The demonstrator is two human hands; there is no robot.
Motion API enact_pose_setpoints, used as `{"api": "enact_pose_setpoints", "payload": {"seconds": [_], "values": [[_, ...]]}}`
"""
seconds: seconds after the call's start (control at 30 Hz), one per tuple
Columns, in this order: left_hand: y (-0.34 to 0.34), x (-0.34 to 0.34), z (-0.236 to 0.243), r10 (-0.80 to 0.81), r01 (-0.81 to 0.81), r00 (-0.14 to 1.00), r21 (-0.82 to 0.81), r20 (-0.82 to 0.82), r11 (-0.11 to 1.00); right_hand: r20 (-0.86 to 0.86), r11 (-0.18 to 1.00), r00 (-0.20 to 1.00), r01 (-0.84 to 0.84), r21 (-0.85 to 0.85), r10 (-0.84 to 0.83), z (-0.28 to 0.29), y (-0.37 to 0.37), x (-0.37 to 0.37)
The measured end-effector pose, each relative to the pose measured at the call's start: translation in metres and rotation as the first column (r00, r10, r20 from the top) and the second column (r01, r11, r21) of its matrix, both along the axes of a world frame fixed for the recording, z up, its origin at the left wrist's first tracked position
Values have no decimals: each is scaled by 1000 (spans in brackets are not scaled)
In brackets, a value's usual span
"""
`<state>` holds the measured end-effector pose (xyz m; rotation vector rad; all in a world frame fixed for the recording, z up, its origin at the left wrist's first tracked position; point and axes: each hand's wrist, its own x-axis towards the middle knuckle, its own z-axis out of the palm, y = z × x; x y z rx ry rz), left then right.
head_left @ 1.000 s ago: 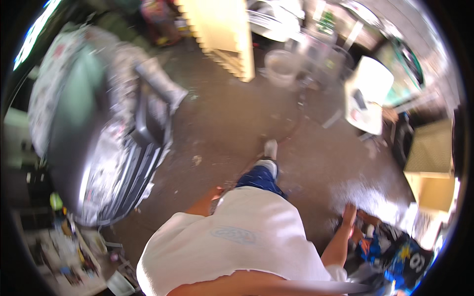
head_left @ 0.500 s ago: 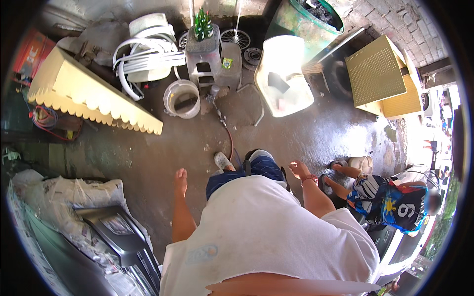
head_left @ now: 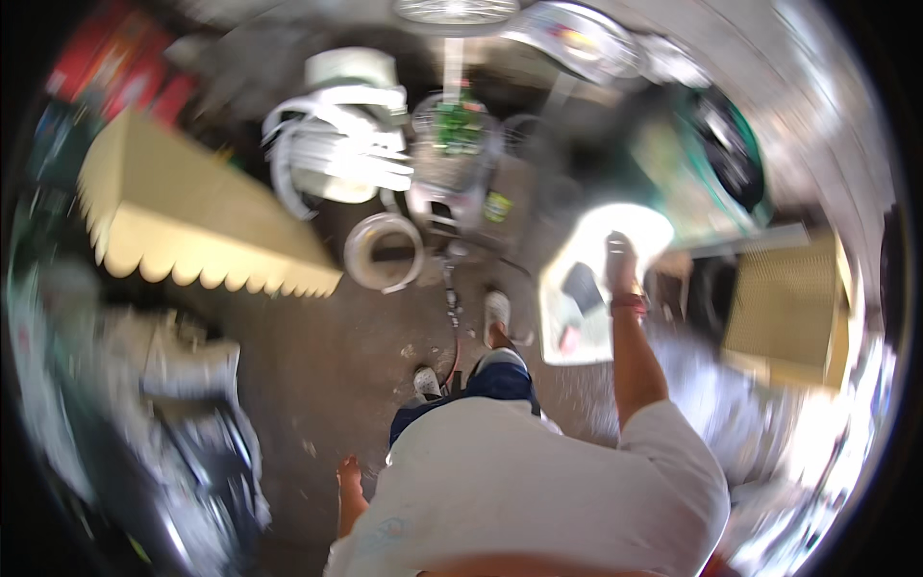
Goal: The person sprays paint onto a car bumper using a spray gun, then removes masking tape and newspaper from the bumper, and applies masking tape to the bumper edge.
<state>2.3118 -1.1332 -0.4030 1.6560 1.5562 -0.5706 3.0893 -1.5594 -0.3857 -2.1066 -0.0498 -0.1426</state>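
My right arm is stretched forward, and my right hand (head_left: 623, 264) is over the upper part of a white plastic chair (head_left: 553, 332). Blur hides its fingers, so I cannot tell whether it grips the chair or only overlaps it in view. A dark flat piece (head_left: 583, 289) and a small pinkish thing (head_left: 569, 338) lie on the chair. At my left side hangs my left hand (head_left: 349, 473), holding nothing, its fingers loosely apart. The nearest thing ahead of it is a pale bucket (head_left: 383, 252) with something dark inside.
A cream scalloped awning-like panel (head_left: 207, 231) stands at left. Ahead are stacked white chair parts (head_left: 341, 139) and a grey stool (head_left: 452, 173) bearing a green plant (head_left: 460, 125). A hose (head_left: 452, 298) runs along the floor. At right are a green drum (head_left: 663, 173) and a cream perforated box (head_left: 781, 313).
I have stepped forward and turned, so the view has shifted and blurred. My right hand has gone from my side out to the white chair. The co-worker at right is no longer discernible.
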Motion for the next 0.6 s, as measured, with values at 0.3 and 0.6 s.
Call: {"api": "enact_pose_setpoints", "payload": {"seconds": [0.3,0.6], "values": [[-236,44,126,506,-504,794,100,-338,858,358,754,841,-86,-651,405,33,146,483],[-275,129,180,707,-617,649,351,-280,705,-118,372,843,-351,-859,524,20,183,645]]}}
